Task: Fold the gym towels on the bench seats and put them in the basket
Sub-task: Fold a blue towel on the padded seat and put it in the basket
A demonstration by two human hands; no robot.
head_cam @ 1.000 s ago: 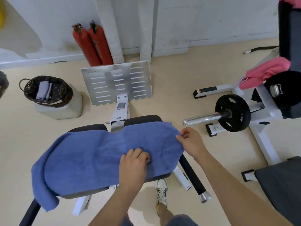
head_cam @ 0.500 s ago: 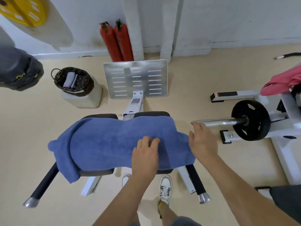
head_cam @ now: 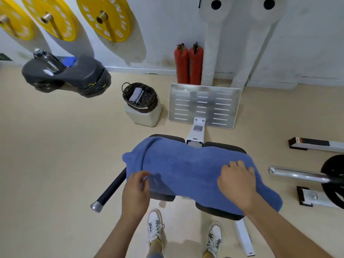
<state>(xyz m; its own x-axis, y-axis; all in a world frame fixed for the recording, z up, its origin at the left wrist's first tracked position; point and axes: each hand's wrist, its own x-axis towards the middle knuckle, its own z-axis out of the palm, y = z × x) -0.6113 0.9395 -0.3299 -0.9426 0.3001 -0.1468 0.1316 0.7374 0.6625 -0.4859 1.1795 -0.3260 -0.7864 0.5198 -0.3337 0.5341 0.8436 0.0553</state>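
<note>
Now a big blue towel (head_cam: 195, 168) lies spread over the black padded bench seat (head_cam: 217, 213). It covers most of the seat and hangs down over the seat's left and right ends. The left hand (head_cam: 135, 190) is at the near left edge of the seat. Its fingers and thumb pinch the towel's edge there. The right hand (head_cam: 238, 181) lies on top of the towel, over the right half of the seat. Its fingers are bent down into the cloth, and I cannot tell if they grip the towel or only press on it.

Past the far left corner of the seat stands the round dark woven basket (head_cam: 149, 107), well apart from the seat. It sits on a white box (head_cam: 143, 119). A folded grey cloth (head_cam: 136, 96) lies inside the basket. Just past the far side of the seat is a flat silver metal plate with slots (head_cam: 204, 107). Two red fire tanks (head_cam: 189, 66) stand behind that, by the white wall. To the right of the seat is a shiny silver bar (head_cam: 297, 175) with a round black weight (head_cam: 333, 183) on it.
</note>
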